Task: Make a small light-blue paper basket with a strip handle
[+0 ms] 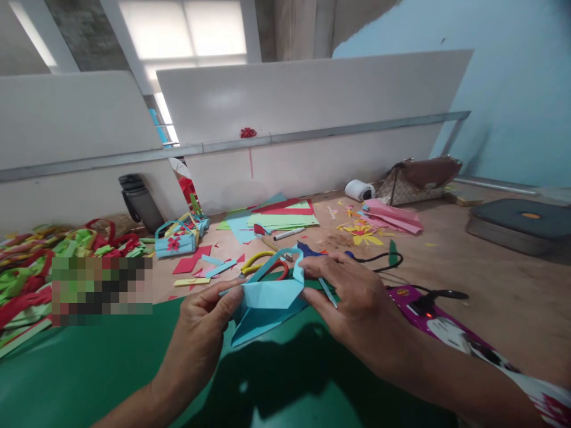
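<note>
A light blue folded paper piece (pixel 267 295), with a curved strip like a handle on top, is held up over the green mat (pixel 169 356). My left hand (pixel 207 321) pinches its left end between thumb and fingers. At the right end, the thumb and fingers of my right hand (pixel 348 291) close on the paper near the base of the strip. Just behind the paper lie scissors (pixel 259 259) with yellow and red handles, partly hidden by it. A small finished-looking blue paper bag (pixel 175 242) with a red flower stands on the table at the left.
Coloured strips (pixel 102 244) pile up at the left, near a dark bottle (pixel 140 202). Paper sheets (pixel 285 220) and a white marker (pixel 289 233) lie behind. A purple power strip (pixel 419 303), black cable (pixel 379 257), handbag (pixel 419 181) and dark case (pixel 517 223) are at the right.
</note>
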Demonstrator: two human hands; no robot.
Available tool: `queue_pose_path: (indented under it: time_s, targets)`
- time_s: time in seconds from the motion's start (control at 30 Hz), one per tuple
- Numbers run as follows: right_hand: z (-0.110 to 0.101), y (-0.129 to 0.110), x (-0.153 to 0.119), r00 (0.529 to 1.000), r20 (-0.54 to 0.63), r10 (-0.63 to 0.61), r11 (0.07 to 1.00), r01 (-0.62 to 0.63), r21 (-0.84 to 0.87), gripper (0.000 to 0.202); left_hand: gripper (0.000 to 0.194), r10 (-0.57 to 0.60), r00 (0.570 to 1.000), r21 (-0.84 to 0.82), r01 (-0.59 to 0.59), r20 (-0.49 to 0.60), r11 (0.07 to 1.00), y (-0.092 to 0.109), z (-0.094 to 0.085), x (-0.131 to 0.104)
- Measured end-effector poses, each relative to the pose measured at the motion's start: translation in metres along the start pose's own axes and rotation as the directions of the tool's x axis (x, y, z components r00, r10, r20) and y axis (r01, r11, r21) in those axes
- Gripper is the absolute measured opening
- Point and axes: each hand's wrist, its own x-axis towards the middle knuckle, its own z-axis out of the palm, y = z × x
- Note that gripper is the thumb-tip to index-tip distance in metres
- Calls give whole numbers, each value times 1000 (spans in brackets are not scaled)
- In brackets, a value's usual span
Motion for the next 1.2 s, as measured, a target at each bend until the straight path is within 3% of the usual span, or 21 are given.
queue_pose_path:
  time_s: [0.13, 0.27, 0.4, 0.53, 0.73, 0.87, 0.93, 1.0, 1.07, 1.2]
  targets:
    - [-2, -1, 1, 997, -38, -67, 996, 69, 58, 16, 41, -30, 999, -39, 31, 32, 999, -3, 0, 0]
    - [-4, 0, 3, 997, 13, -78, 993, 76, 94, 16, 36, -5, 994, -67, 12, 106, 998, -3, 1, 1]
    - [-4, 2, 5, 993, 101, 56, 976, -75, 203, 21, 24, 59, 985, -48, -52, 161, 998, -3, -1, 2]
    - [-7, 0, 7, 957, 210, 201, 911, -261, 319, 23, 18, 79, 980, -98, -62, 183, 993, -2, -2, 2]
    - [-9, 1, 8, 911, 325, 254, 862, -366, 352, 23, 18, 54, 965, -153, -14, 258, 988, 0, -2, 5]
    - [-9, 1, 10, 895, 352, 273, 867, -387, 313, 22, 24, 34, 964, 33, -44, 265, 998, 3, -4, 11]
    - [-9, 0, 10, 908, 331, 256, 890, -355, 286, 21, 21, 55, 970, 201, -104, 236, 974, 8, -4, 12]
    - [-8, -1, 8, 929, 294, 225, 922, -300, 243, 22, 28, 152, 965, 347, -220, 212, 912, 16, -3, 11]
    - [-5, -1, 6, 946, 270, 177, 953, -234, 194, 23, 41, 289, 928, 439, -366, 235, 820, 25, 2, 9]
    - [3, -1, 1, 970, 235, 60, 987, -94, 134, 24, 32, 417, 827, 472, -559, 377, 681, 42, 19, 4]
